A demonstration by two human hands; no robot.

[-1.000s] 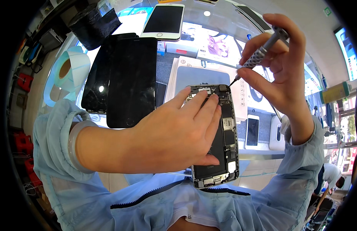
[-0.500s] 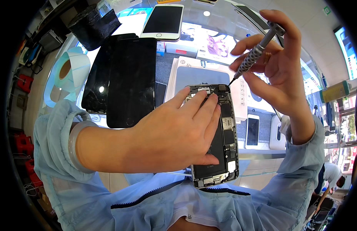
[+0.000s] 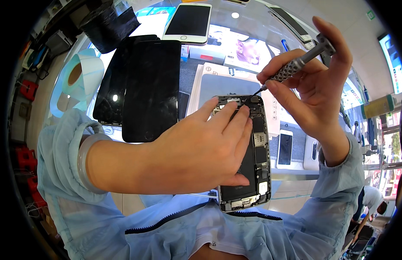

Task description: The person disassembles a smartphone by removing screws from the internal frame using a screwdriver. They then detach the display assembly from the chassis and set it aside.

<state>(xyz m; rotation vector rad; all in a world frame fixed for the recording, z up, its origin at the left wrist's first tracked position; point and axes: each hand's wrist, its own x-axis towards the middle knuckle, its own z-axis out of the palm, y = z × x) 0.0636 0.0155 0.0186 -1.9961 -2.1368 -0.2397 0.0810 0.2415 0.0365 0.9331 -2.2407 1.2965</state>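
Observation:
My left hand [image 3: 194, 154] lies across an opened phone [image 3: 260, 154], fingertips pressing on its inner parts and thumb on the dark battery area; the phone's exposed boards show on its right side. My right hand [image 3: 320, 104] grips a silver, perforated-handle screwdriver [image 3: 289, 68], index finger near its cap. Its thin black tip reaches the upper right of the phone, near a small dark part. Beneath the phone's upper part are pale boxes [image 3: 220, 82]. Just left of my fingers lies a black screen [image 3: 149, 84] on top of another dark cracked panel [image 3: 108, 104].
A label roll [image 3: 77, 78], black bundle [image 3: 108, 30] and white phone [image 3: 187, 22] sit on the glass counter [image 3: 276, 176]. Another phone [image 3: 284, 147] lies right of the opened one. A person [image 3: 369, 199] bends at the far right, beside shop displays.
The screwdriver's tip has moved slightly left along the phone's upper end, its handle tilting lower as my right hand shifts. My left hand stays in place on the phone.

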